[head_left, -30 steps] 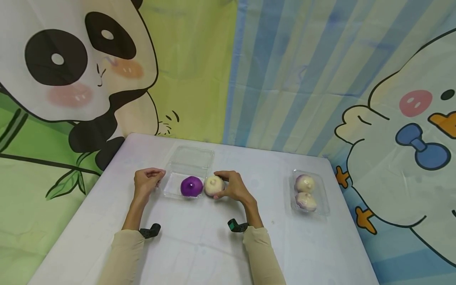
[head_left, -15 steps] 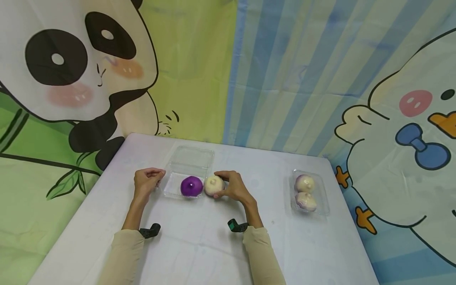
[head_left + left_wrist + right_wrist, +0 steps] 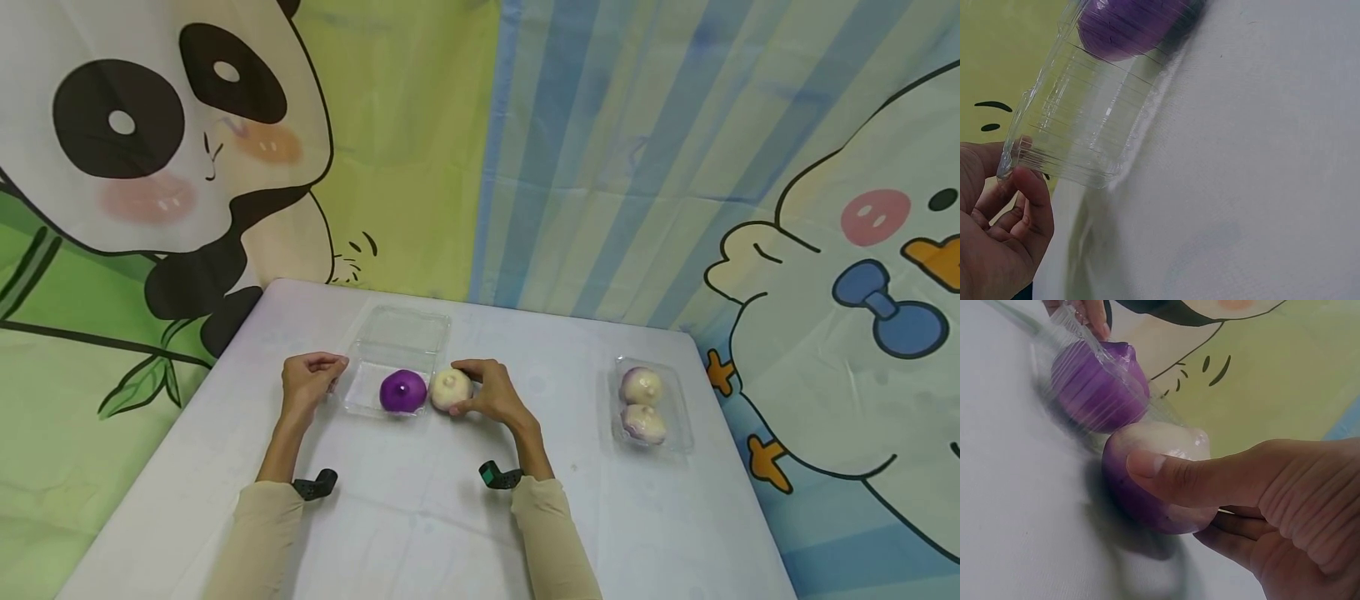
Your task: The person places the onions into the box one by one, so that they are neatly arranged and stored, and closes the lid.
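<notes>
A clear plastic clamshell box (image 3: pixel 363 398) lies open on the white table, its lid (image 3: pixel 401 329) folded away from me. Inside, toward the right end, sits a glossy purple round vegetable (image 3: pixel 403 392) with a small pointed tip. My left hand (image 3: pixel 306 385) pinches the box's left rim between thumb and finger, plain in the left wrist view. Just outside the right wall, my right hand (image 3: pixel 491 393) grips a cream-and-purple turnip (image 3: pixel 1166 440), its thumb across the side and its fingers partly hidden behind. Cream faces up and purple shows below.
On the right of the table (image 3: pixel 450 517) stands another clear plastic box (image 3: pixel 678 408) holding two cream-and-purple turnips (image 3: pixel 642 404). Behind the table's far edge hangs a printed cloth (image 3: pixel 412 150) with a panda and a chick.
</notes>
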The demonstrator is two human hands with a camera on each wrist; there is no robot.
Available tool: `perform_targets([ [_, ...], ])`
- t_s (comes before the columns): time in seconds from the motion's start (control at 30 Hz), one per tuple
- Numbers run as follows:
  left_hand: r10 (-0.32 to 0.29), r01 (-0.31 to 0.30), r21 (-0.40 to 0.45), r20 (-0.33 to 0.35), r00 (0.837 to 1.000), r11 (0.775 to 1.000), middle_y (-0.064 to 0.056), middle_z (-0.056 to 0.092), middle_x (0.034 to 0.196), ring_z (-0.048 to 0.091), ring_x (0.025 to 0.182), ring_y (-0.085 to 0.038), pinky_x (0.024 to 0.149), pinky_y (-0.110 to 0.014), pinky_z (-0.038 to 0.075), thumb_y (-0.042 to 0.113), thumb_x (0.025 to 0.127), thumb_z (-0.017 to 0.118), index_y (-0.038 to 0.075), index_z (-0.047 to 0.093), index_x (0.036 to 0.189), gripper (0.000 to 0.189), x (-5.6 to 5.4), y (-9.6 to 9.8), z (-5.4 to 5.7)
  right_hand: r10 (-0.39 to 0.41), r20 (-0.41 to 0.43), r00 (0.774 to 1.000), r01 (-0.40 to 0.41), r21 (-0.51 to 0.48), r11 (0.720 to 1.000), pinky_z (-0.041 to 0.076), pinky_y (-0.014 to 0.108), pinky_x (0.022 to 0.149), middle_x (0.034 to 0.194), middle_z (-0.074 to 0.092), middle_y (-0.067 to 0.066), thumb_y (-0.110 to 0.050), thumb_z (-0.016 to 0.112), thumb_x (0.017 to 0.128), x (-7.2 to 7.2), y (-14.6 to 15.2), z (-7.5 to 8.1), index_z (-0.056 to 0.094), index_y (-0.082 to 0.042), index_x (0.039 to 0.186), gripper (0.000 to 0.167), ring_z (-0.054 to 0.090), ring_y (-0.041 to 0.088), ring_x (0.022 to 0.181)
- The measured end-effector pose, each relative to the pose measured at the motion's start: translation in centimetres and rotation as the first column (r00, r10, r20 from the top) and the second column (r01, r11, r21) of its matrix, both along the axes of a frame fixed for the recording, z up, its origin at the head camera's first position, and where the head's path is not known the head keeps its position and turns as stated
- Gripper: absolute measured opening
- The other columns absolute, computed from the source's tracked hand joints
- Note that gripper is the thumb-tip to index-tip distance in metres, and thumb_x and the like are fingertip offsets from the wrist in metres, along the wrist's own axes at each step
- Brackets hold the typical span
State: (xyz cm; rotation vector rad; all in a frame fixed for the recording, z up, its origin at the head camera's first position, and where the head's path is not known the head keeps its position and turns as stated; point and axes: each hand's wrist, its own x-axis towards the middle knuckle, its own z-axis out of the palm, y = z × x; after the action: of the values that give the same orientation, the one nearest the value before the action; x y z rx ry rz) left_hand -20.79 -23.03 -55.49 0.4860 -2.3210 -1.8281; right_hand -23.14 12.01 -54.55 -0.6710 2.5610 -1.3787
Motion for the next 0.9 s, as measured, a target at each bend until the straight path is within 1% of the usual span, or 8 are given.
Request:
perform_targets([
  [0.1,-0.002,0.002,0.007,0.003,1.0,1.0,0.011,0.071,0.072,0.059,0.061,-0.003,0.052,-0.018,0.051,0.015,0.098,0.083,-0.01,0.077,0.114,0.03,0.01,0.02,0.14,-0.005,0.009,1.0,0.005,0.002,1.0,0.055,0.048,0.12,0.144,0.072,0.018,-0.007,0.103,0.072,0.04,0.0,-0.01,0.067,0.002,0.144,0.08,0.069,0.037,0.136],
  [0.17,-0.003,0.003,0.004,0.006,1.0,1.0,0.007,0.073,0.074,0.06,0.061,-0.003,0.052,-0.018,0.051,0.015,0.099,0.083,-0.01,0.077,0.114,0.03,-0.04,0.05,0.21,-0.007,0.011,1.0,0.007,0.0,1.0,0.055,0.047,0.12,0.144,0.072,0.018,-0.006,0.103,0.072,0.05,0.01,0.04,0.068,0.002,0.144,0.08,0.069,0.037,0.136],
  [0.33,0.0,0.0,-0.011,0.01,1.0,1.0,0.004,0.074,0.076,0.06,0.062,-0.003,0.053,-0.018,0.051,0.016,0.099,0.082,-0.009,0.077,0.114,0.03,-0.05,0.09,0.39,-0.001,0.004,1.0,0.001,-0.005,1.0,0.055,0.048,0.12,0.144,0.072,0.019,-0.006,0.103,0.072,0.04,0.1,0.32,0.068,0.003,0.143,0.08,0.069,0.038,0.136],
  [0.4,-0.001,0.001,-0.01,0.008,1.0,1.0,0.007,0.073,0.075,0.06,0.062,-0.002,0.053,-0.018,0.051,0.016,0.099,0.082,-0.009,0.077,0.114,0.03,0.01,0.08,0.43,0.0,0.004,1.0,0.0,-0.005,1.0,0.055,0.049,0.12,0.144,0.072,0.019,-0.006,0.103,0.072,0.06,0.15,0.36,0.067,0.003,0.143,0.08,0.069,0.038,0.136],
  [0.67,0.003,-0.003,0.009,0.002,1.0,1.0,0.003,0.074,0.075,0.059,0.06,-0.004,0.051,-0.019,0.05,0.013,0.098,0.082,-0.011,0.077,0.114,0.029,0.26,0.15,0.17,-0.004,0.005,1.0,0.004,-0.001,1.0,0.056,0.047,0.119,0.143,0.073,0.018,-0.006,0.103,0.072,0.14,0.3,0.16,0.068,0.002,0.143,0.078,0.07,0.037,0.135],
  [0.9,-0.007,0.008,0.047,-0.024,1.0,0.999,0.004,0.074,0.073,0.058,0.058,-0.004,0.049,-0.02,0.05,0.01,0.098,0.082,-0.013,0.075,0.115,0.029,0.01,0.07,-0.12,-0.008,0.01,1.0,0.008,-0.008,1.0,0.056,0.048,0.119,0.143,0.072,0.02,-0.005,0.102,0.073,0.21,0.41,0.17,0.068,0.002,0.143,0.078,0.069,0.039,0.136],
])
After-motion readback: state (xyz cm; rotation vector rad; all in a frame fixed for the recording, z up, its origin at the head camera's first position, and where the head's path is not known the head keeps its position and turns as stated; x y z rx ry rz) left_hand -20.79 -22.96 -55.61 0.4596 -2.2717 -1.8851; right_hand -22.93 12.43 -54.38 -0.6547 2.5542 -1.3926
